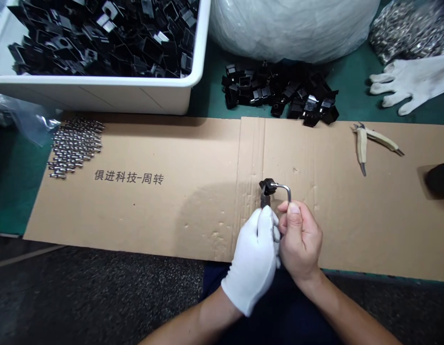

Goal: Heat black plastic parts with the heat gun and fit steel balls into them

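Left hand (pixel 256 254), white-gloved: fingers curl round the dark stem (pixel 265 201) of a black angular part (pixel 267 186); long axis twelve to six o'clock, head at twelve, over a brown cardboard sheet (pixel 196 153). Right hand (pixel 301 239), bare: fingers pinch a bent silver metal rod (pixel 288 189); one arm points to six o'clock, the other to nine, meeting the part.

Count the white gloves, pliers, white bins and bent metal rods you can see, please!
White gloves: 2 (one worn, one lying loose)
Pliers: 1 pair
White bin: 1
Bent metal rod: 1
Total: 5
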Demonstrator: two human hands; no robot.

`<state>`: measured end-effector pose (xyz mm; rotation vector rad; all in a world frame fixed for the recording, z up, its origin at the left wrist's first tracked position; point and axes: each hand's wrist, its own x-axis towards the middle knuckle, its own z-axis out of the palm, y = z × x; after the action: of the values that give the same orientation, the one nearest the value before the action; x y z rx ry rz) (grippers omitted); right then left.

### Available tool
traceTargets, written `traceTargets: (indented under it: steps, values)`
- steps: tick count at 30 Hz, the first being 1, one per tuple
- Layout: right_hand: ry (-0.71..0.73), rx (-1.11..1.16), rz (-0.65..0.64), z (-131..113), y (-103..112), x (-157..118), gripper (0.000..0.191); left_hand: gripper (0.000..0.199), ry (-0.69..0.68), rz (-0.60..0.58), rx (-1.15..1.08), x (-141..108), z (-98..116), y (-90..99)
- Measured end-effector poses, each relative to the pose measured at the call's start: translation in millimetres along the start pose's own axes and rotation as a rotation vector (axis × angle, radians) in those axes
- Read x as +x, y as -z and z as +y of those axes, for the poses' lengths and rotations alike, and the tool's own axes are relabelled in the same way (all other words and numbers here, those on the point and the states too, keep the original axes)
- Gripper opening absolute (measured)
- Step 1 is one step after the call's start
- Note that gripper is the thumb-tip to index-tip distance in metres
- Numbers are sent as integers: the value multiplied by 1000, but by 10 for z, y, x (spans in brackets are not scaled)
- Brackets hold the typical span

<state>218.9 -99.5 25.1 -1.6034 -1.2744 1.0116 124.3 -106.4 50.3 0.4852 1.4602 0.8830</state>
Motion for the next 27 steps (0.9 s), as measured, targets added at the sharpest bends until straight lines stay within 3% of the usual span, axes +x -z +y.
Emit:
traceTargets:
  steps: [3,10,16,22,27]
  values:
    - [49,-16,3,36,29,-27,26,38,12,-2,-24,-59,11,0]
    - [135,18,10,93,136,-56,21,45,163,-204,-134,-168,28,44]
    - [173,77,-34,166,251,-39,21,49,309,-360,-360,-210,83,35]
    - [72,232,-48,224,294,-75,26,48,415,-533,-588,-255,148,60]
    - [-119,469,-78,101,227,-54,33,47,394,-541,-597,-270,174,90]
